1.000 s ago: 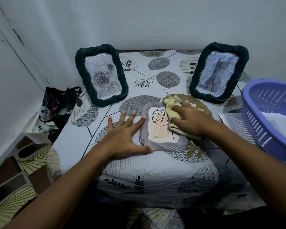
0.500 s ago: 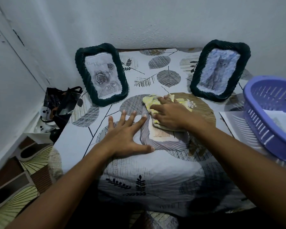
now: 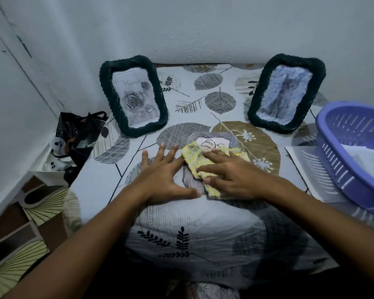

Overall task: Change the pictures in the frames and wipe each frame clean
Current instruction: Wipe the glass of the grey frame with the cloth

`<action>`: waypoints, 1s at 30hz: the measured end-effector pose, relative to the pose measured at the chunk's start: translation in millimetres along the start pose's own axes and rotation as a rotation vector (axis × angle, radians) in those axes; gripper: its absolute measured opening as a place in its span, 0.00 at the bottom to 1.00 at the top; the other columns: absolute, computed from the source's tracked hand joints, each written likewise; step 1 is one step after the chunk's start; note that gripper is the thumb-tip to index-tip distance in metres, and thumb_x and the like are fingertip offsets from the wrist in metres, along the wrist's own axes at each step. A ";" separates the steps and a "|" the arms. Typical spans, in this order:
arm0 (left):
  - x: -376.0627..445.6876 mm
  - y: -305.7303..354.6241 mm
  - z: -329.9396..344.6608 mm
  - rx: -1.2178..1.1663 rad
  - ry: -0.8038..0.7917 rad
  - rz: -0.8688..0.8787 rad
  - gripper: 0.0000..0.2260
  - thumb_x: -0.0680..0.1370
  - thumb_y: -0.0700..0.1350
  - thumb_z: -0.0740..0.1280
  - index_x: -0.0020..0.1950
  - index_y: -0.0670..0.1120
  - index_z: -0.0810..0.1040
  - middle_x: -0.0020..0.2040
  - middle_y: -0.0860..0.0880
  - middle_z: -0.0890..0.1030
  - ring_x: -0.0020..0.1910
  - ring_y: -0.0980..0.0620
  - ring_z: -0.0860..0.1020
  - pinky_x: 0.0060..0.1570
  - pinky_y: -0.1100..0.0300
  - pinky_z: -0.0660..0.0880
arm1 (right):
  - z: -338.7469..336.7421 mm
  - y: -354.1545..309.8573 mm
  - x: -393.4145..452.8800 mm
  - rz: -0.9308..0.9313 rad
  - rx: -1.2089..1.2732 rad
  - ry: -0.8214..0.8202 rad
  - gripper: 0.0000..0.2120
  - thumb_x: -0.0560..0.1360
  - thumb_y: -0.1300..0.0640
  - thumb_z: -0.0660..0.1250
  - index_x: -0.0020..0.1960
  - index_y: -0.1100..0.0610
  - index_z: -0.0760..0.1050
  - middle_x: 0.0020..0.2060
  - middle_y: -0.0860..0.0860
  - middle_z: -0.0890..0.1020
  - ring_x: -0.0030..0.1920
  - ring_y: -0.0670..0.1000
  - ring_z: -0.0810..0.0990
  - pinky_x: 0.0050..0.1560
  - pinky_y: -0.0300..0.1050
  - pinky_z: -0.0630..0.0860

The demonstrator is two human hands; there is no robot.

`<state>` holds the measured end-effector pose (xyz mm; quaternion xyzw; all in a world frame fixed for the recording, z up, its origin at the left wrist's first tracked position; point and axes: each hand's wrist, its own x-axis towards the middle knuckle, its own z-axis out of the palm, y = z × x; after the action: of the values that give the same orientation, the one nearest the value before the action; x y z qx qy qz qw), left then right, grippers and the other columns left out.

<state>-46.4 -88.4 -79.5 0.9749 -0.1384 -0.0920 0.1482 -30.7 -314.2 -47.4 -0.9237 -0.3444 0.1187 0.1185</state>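
A grey ribbed frame (image 3: 209, 139) with a line-drawn picture lies flat on the leaf-patterned cloth (image 3: 108, 182), mostly covered. My right hand (image 3: 231, 175) presses a yellow rag (image 3: 194, 159) flat onto the frame with straight fingers. My left hand (image 3: 164, 175) lies spread beside the frame's left edge, thumb along its near rim, fingers straight. Two dark green woven frames stand upright at the back: the left frame (image 3: 133, 98) shows roses, the right frame (image 3: 286, 93) shows a bluish-grey picture.
A purple plastic basket (image 3: 341, 152) with papers inside sits at the right, on a printed sheet (image 3: 307, 169). A black bag (image 3: 78, 134) stands off the table's left edge by the wall. Patterned floor shows lower left.
My right hand has slid the rag from the frame's right side, up over its top, then toward me and left across its face. My left hand has stayed put.
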 end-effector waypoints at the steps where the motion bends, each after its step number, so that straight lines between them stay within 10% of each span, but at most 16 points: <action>1: -0.1 0.0 -0.5 -0.006 0.002 0.000 0.50 0.57 0.83 0.54 0.75 0.68 0.41 0.79 0.56 0.40 0.76 0.53 0.32 0.69 0.39 0.29 | -0.3 0.4 0.1 0.000 0.009 -0.004 0.22 0.80 0.42 0.54 0.73 0.44 0.64 0.78 0.48 0.50 0.77 0.49 0.45 0.76 0.54 0.45; 30: -1.4 -4.4 -9.7 0.138 -0.132 0.015 0.62 0.49 0.82 0.59 0.74 0.64 0.32 0.77 0.52 0.31 0.72 0.47 0.25 0.70 0.35 0.33 | -2.5 36.5 -44.3 -0.050 0.076 0.021 0.29 0.74 0.31 0.55 0.70 0.44 0.70 0.77 0.42 0.53 0.76 0.41 0.45 0.75 0.47 0.54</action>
<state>-44.5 -81.4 -71.5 0.9735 -0.1612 -0.1452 0.0718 -40.3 -370.8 -49.9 -0.9109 -0.3612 0.1189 0.1603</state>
